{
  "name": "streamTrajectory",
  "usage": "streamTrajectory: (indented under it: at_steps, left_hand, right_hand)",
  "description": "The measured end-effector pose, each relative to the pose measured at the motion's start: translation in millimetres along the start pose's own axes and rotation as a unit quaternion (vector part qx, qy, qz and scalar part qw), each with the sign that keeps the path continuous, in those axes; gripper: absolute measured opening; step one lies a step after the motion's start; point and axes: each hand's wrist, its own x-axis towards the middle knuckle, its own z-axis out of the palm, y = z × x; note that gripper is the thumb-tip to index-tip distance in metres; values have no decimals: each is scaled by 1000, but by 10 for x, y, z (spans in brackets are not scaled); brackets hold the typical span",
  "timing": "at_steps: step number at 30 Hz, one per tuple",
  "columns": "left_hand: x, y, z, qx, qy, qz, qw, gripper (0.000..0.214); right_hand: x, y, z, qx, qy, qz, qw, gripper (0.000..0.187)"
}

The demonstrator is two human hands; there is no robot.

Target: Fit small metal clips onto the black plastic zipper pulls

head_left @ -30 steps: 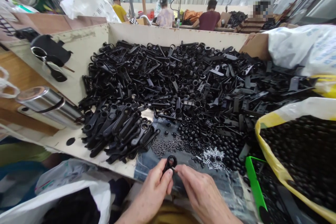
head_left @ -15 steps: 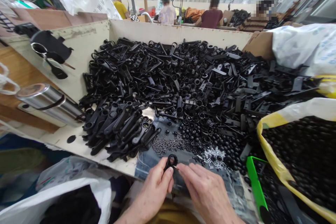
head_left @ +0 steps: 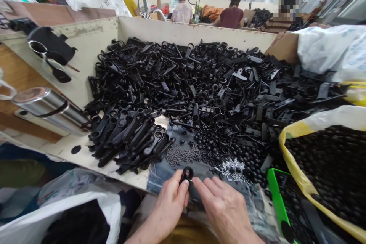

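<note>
My left hand (head_left: pixel 170 207) pinches a small black plastic part with a ring end (head_left: pixel 185 175) between thumb and fingers. My right hand (head_left: pixel 224 211) lies just beside it, fingertips at the part's edge, and a tiny pale speck shows there, too small to name. Before my hands, a scrap of denim (head_left: pixel 160 181) carries small dark screws (head_left: pixel 183 156), silver pins (head_left: pixel 230 169) and round black caps (head_left: pixel 211 145). Long black handle pieces (head_left: pixel 122 133) lie in a heap to the left, below a large pile of mixed black plastic parts (head_left: pixel 183 84).
The pile fills a pale board bin (head_left: pixel 157 32). At right sit a yellow-rimmed bag of round black parts (head_left: pixel 323 160) and a green-edged tray (head_left: pixel 276 202). A steel flask (head_left: pixel 48 108) lies at left, white bags flank the bin, and several co-workers (head_left: pixel 231 17) sit beyond it.
My right hand has drawn slightly down and to the right, its fingers spreading from the part. The left hand still holds the part, and the whole view has shifted slightly upward.
</note>
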Motion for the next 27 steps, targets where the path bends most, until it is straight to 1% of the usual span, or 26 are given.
streamTrajectory:
  at_steps: [2, 5, 7, 11, 16, 19, 21, 22, 24, 26, 27]
  left_hand:
    - [5, -47, 24, -17, 19, -3, 1000, 32]
    - [13, -131, 74, -29, 78, -3, 997, 27]
    - [23, -165, 98, -26, 105, -1, 994, 23]
    - [63, -204, 83, -20, 115, 2, 993, 24]
    - [150, -279, -24, -57, 114, 7, 992, 37]
    - [168, -305, -36, -107, 115, 0, 988, 44]
    - [157, -308, 5, -178, 123, -10, 976, 46]
    - [146, -304, 35, -217, 127, -16, 968, 46]
    - [120, -276, 94, -272, 133, -27, 953, 48]
    - [89, -222, 126, -284, 134, -35, 949, 51]
    - [74, -186, 125, -279, 138, -37, 950, 53]
  right_hand:
    - [-3, -17, 16, -18, -5, -13, 1000, 24]
    - [5, -81, 32, -43, -17, -41, 998, 27]
    - [21, -151, 38, -60, -31, -58, 996, 29]
    - [81, -306, 53, -98, -47, -66, 992, 28]
    - [163, -393, 89, -108, -41, -80, 990, 19]
    - [177, -366, 91, -95, -35, -72, 992, 11]
    - [164, -332, 88, -75, -29, -54, 995, 6]
    - [151, -318, 84, -63, -29, -42, 997, 9]
    - [118, -306, 62, -44, -45, -18, 998, 24]
    - [82, -308, -6, -22, -87, 1, 996, 42]
    - [68, -300, -64, -4, -114, 15, 993, 47]
